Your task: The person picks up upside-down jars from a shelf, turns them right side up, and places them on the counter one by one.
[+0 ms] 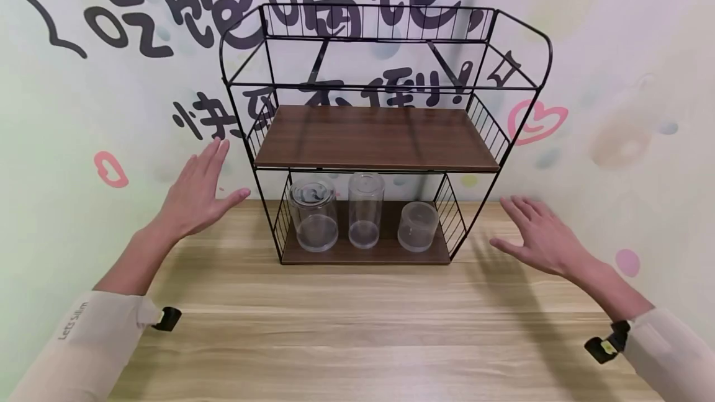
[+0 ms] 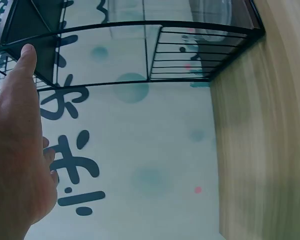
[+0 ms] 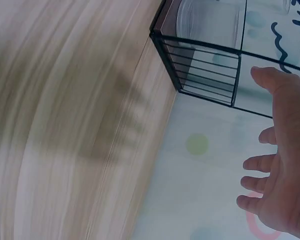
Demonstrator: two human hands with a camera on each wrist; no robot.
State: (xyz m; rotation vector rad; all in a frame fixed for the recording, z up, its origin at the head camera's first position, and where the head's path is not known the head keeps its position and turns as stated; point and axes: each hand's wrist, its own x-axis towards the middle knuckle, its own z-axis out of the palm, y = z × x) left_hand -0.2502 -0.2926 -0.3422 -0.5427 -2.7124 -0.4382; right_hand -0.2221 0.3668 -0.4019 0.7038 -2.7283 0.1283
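A black wire rack (image 1: 377,169) with brown wooden shelves stands on the table against the wall. Three clear containers stand on its bottom shelf: a wide jar (image 1: 317,231) at the left, a tall narrow jar (image 1: 365,213) in the middle and a short jar (image 1: 418,228) at the right. To the left of the rack my left hand (image 1: 198,194) is raised, fingers straight and thumb spread, holding nothing. On the opposite side my right hand (image 1: 539,234) hovers with fingers extended, also holding nothing. Both hands appear apart from the rack.
The brown middle shelf (image 1: 377,138) lies above the jars, and a wire guard rail runs round the rack's top. Light wood-grain table (image 1: 357,327) stretches in front. Behind rises a white wall (image 1: 614,48) with dark lettering and pink hearts.
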